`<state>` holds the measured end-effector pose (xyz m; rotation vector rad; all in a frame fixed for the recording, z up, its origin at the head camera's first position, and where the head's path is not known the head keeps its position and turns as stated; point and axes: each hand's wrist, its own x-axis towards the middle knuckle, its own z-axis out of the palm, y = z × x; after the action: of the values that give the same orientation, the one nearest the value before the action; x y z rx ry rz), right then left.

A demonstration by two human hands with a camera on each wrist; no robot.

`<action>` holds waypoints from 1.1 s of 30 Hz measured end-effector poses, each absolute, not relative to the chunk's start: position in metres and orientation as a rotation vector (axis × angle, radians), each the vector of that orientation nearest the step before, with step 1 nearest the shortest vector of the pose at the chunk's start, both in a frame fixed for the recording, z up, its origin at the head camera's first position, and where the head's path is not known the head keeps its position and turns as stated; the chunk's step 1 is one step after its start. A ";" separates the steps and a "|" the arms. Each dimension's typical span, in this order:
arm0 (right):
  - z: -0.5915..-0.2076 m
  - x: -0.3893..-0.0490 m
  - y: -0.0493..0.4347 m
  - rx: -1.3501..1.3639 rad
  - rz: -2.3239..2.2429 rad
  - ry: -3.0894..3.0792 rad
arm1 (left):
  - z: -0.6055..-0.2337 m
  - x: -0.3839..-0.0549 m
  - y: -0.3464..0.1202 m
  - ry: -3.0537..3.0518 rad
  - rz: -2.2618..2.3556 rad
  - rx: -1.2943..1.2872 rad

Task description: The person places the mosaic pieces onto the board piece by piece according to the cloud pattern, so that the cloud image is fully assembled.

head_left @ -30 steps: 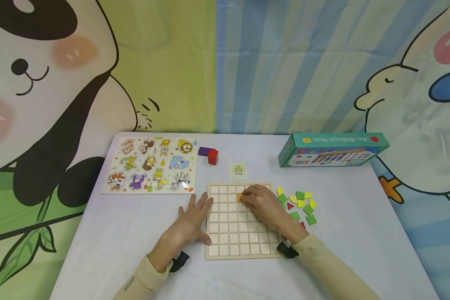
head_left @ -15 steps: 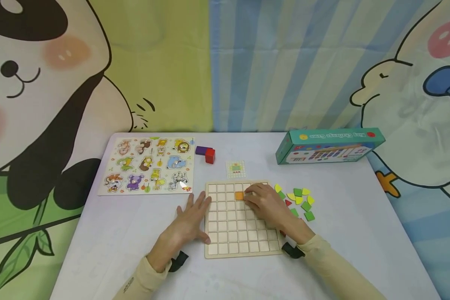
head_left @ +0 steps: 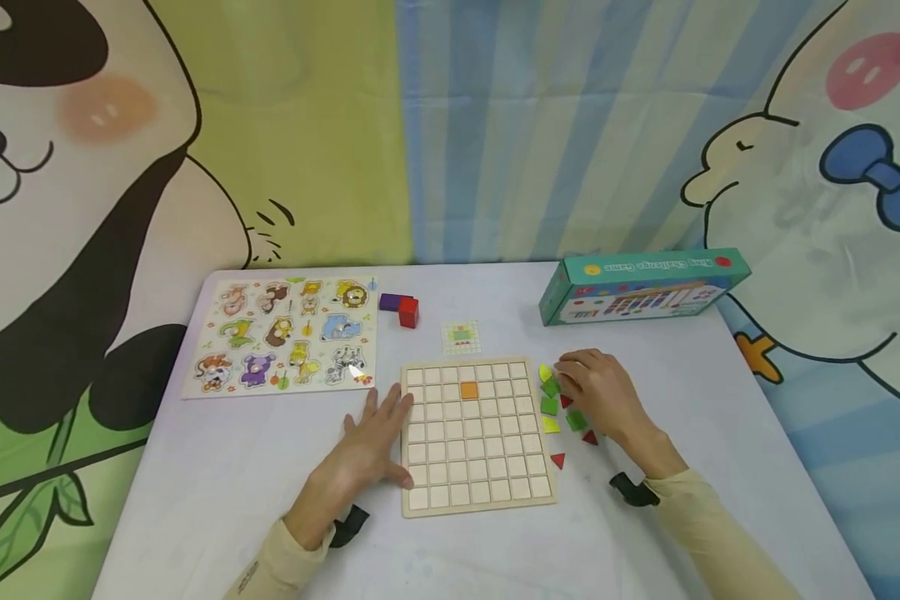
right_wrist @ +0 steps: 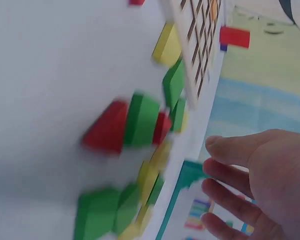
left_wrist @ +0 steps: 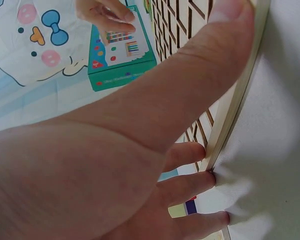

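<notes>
A wooden grid board [head_left: 477,450] lies flat on the white table. One orange square [head_left: 468,391] sits in a cell near its top middle. My left hand [head_left: 363,446] spreads along the board's left edge, with the thumb on the rim in the left wrist view. Right of the board, my right hand [head_left: 603,400] hovers over loose pieces, its fingers relaxed with nothing visible between them. Among these are a green square [head_left: 549,405], a red triangle [head_left: 558,460] and a yellow curved-edged piece [head_left: 551,425]. The hand hides several others in the head view.
Behind the board lies a small pattern card [head_left: 461,337]. A red block [head_left: 408,313] and a purple block [head_left: 392,302] stand left of it. An animal puzzle board [head_left: 285,337] lies at the back left, a green game box [head_left: 645,287] at the back right.
My right hand has left the orange square in its cell and moved right, over the loose pieces. My left hand keeps its place on the board's edge. The head view has shifted slightly.
</notes>
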<state>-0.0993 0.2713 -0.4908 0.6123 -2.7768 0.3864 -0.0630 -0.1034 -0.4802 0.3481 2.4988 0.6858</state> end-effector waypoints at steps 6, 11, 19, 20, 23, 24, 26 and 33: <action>-0.495 -0.094 0.302 0.285 0.321 -2.867 | -0.481 -0.063 -0.106 2.507 0.694 0.349; -0.499 -0.087 0.309 0.056 0.352 -2.943 | -0.481 -0.063 -0.107 2.511 0.691 0.344; -0.503 -0.088 0.311 0.041 0.403 -2.942 | -0.483 -0.064 -0.105 2.503 0.670 0.343; -0.503 -0.088 0.310 0.043 0.407 -2.940 | -0.483 -0.064 -0.104 2.504 0.665 0.347; -0.503 -0.088 0.310 0.042 0.411 -2.941 | -0.483 -0.064 -0.104 2.508 0.661 0.356; -0.502 -0.088 0.309 0.038 0.410 -2.945 | -0.483 -0.063 -0.104 2.510 0.662 0.358; -0.502 -0.088 0.308 0.022 0.404 -2.953 | -0.483 -0.063 -0.104 2.512 0.667 0.361; -0.500 -0.087 0.305 -0.050 0.382 -3.003 | -0.484 -0.062 -0.105 2.514 0.681 0.366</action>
<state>-0.0866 0.3052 -0.5000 -0.0504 -3.0028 0.3820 -0.0624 -0.1051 -0.4838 0.3657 2.5141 0.6807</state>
